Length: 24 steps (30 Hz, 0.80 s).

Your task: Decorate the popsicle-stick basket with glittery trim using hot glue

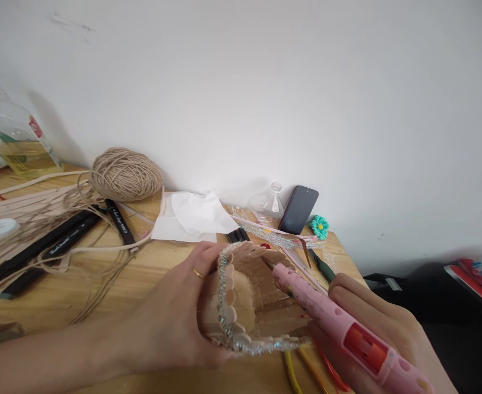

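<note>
My left hand (175, 317) wraps round a small basket of wooden sticks (251, 301) with a sparkly bead trim (224, 298) along its rim; a ring sits on one finger. My right hand (380, 334) grips a pink glue gun (339, 323), its nozzle pointing into the basket's open mouth. Both hands hover low over the wooden table (60, 295), near its front right corner.
A ball of jute twine (126, 174) with loose strands, black markers (60, 241), white paper (191, 219), a dark phone (298, 209) leaning on the wall, a clear bottle top (268, 205), a teal crochet flower (319, 225), and an oil bottle (15, 142) at left.
</note>
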Available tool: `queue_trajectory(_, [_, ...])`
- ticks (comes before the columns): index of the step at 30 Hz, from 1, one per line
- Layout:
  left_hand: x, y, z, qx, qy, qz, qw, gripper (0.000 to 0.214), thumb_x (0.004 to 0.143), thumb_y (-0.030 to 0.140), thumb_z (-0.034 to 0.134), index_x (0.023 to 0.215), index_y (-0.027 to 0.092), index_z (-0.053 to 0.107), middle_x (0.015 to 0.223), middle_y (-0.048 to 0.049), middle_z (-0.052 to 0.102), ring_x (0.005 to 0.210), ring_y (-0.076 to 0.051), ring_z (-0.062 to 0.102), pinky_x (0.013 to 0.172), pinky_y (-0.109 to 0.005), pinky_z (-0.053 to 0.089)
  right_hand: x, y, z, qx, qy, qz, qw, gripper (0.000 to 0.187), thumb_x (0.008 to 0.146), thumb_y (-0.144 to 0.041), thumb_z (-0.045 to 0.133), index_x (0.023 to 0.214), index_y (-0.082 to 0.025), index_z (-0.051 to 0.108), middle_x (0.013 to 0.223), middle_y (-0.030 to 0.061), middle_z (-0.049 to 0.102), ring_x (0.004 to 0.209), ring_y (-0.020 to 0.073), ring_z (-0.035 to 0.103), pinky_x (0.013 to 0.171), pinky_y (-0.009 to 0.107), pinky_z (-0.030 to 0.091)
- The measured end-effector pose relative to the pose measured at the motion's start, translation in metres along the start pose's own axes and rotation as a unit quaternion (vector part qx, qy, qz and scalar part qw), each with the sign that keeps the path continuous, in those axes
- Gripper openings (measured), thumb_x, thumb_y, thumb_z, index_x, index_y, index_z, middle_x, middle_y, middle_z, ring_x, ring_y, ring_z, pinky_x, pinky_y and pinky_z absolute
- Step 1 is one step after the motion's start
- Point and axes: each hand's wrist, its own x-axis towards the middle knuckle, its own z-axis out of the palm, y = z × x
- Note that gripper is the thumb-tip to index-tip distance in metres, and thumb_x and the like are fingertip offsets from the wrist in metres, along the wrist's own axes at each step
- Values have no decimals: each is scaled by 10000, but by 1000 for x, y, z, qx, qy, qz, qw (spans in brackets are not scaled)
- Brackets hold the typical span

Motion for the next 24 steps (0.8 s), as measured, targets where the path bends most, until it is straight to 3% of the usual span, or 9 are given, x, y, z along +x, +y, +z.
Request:
queue_trajectory(7, [0,-2,2,8,15,-9,1000,970,482,344,855,1261,453,287,1139,35,529,1011,-249,589,879,-419,550,-1,-5,1,-21,22,15,999,433,912,-208,433,1327,-300,520,700,12,534,576,137,602,488,209,513])
queue_trajectory(12, [-1,-2,3,4,21,-10,1000,927,505,340,840,1257,441,308,1145,35,531,1031,-241,585,899,-422,543,4,-2,-7,-22,30,-41,998,514,888,-183,465,1371,-359,474,713,9,588,723,165,651,587,217,545])
queue_trajectory(17, [-1,-1,2,-2,15,-10,1000,911,506,343,841,1255,434,331,1153,29,540,1033,-244,585,895,-410,546,5,-7,-10,-14,6,-2,1000,488,915,-189,439,1373,-356,454,664,-21,532,583,119,589,506,198,493])
queue_trajectory(24, [-1,0,1,-2,-2,-19,1000,919,530,315,828,1277,454,311,1192,25,516,1082,-260,566,939,-435,524,4,-8,-7,-4,-15,-1,1000,413,930,-245,405,1320,-323,517,696,-9,550,639,125,594,436,184,436])
